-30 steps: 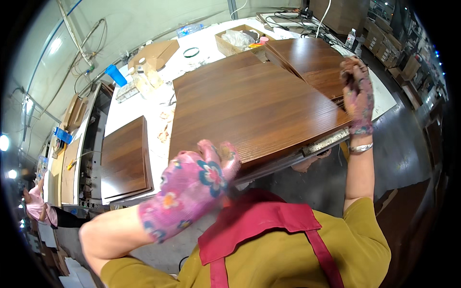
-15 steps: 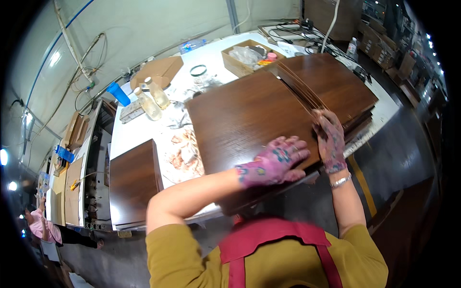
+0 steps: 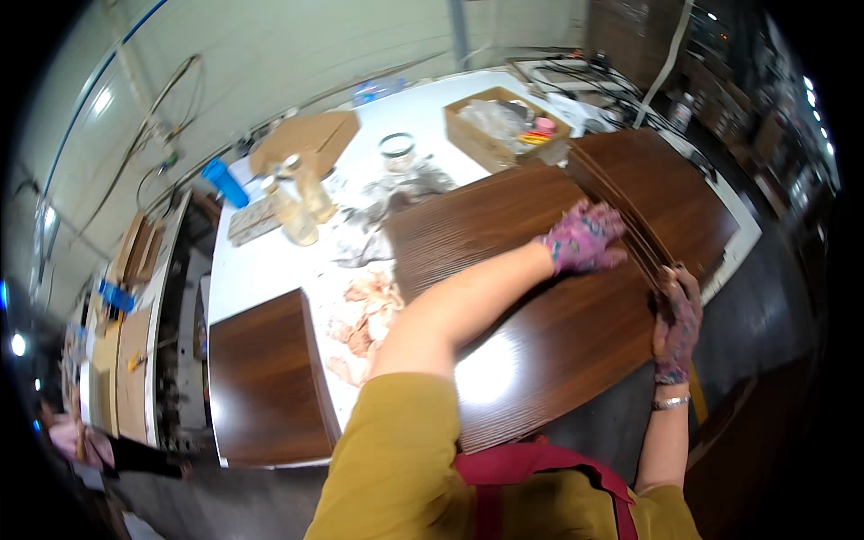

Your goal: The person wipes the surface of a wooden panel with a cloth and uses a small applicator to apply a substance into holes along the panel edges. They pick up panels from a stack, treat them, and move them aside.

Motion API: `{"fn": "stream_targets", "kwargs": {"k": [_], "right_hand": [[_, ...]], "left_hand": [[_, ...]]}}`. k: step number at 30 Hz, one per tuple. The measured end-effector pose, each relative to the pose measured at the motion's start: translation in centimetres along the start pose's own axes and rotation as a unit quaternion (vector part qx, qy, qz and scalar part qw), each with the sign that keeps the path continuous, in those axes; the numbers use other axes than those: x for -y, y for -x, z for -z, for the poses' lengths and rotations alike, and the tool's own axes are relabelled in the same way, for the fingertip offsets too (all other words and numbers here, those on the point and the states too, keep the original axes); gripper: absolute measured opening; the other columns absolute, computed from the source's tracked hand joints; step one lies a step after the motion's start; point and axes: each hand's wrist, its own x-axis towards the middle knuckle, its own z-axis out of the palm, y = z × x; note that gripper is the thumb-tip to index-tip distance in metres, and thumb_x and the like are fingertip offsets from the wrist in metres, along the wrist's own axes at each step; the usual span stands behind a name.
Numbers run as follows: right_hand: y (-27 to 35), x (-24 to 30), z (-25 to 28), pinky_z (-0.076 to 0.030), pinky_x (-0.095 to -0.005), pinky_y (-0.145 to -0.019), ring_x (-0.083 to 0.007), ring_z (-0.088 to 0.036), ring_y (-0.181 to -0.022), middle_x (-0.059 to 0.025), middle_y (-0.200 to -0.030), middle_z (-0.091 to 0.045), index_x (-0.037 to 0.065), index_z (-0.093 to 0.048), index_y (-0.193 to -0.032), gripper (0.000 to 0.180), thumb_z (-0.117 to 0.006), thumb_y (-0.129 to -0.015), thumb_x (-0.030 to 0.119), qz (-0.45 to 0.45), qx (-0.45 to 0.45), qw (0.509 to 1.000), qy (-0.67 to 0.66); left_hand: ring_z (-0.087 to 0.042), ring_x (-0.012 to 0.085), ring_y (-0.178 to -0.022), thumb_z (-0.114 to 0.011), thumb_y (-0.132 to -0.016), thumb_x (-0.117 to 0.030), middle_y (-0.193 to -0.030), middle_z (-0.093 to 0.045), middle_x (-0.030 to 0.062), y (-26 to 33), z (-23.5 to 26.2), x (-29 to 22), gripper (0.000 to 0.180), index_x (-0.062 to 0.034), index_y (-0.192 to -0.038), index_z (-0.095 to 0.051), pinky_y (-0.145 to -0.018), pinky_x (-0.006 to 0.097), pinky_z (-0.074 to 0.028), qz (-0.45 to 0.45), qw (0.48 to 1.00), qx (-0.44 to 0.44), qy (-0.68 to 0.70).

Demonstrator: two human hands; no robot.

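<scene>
A large dark brown wood-grain panel (image 3: 513, 315) lies on the white table (image 3: 252, 279), in front of me. My left hand (image 3: 585, 238), in a purple patterned glove, rests on its surface close to its right edge, fingers slightly bent and apart from any grip. Beside that edge run several narrow brown panel edges (image 3: 621, 207), with another brown panel (image 3: 679, 198) to their right. At the near end of these edges is my right hand (image 3: 677, 324), gloved too, its fingers closed around a panel edge. The exact grip is partly hidden.
A second brown stack (image 3: 265, 382) sits at the table's left. Crumpled cloths (image 3: 364, 315), two clear bottles (image 3: 292, 211), a blue cup (image 3: 225, 183) and a cardboard box (image 3: 499, 144) of small items lie beyond. Cables (image 3: 589, 76) run at the back. Another person (image 3: 81, 441) stands far left.
My left hand has slid forward and right across the large panel, from its near edge to beside the narrow edges. My right hand has shifted nearer to me. The view has shifted slightly.
</scene>
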Motion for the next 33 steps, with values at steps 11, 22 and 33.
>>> {"fn": "stream_targets", "kwargs": {"k": [11, 22, 33], "right_hand": [[-1.7, 0.2, -1.7, -0.044, -0.0229, -0.093, -0.0086, -0.058, -0.108, 0.0001, -0.112, -0.063, 0.005, -0.067, -0.112, 0.019, -0.065, -0.096, 0.015, -0.102, 0.039, 0.990, 0.084], [-7.6, -4.8, -35.5, -0.049, -0.0327, -0.091, -0.0190, -0.065, -0.099, -0.0086, -0.104, -0.070, 0.010, -0.072, -0.109, 0.030, -0.073, -0.085, 0.028, -0.054, 0.484, 0.823, 0.292], [-10.0, -9.3, -40.6, -0.051, -0.0370, -0.087, -0.0248, -0.069, -0.097, -0.0099, -0.097, -0.074, 0.013, -0.075, -0.096, 0.022, -0.076, -0.077, 0.025, -0.005, 0.541, 0.714, 0.445]], "left_hand": [[-0.043, 0.0325, -0.139, -0.053, -0.096, -0.050, -0.145, -0.050, 0.0181, 20.7, 7.3, 4.0, 0.061, -0.0091, -0.142, -0.050, -0.115, 0.049, -0.030, 0.206, 0.956, -0.078, -0.193], [-0.033, 0.0348, -0.146, -0.050, -0.095, -0.052, -0.153, -0.043, 0.0151, 21.2, 6.4, -6.4, 0.067, -0.0104, -0.147, -0.045, -0.120, 0.051, -0.019, 0.140, 0.990, -0.022, -0.023], [-0.034, 0.0337, -0.144, -0.059, -0.091, -0.047, -0.152, -0.044, 0.0134, 21.4, 5.6, -5.9, 0.067, -0.0087, -0.145, -0.047, -0.119, 0.051, -0.022, 0.131, 0.988, -0.084, 0.025]]}}
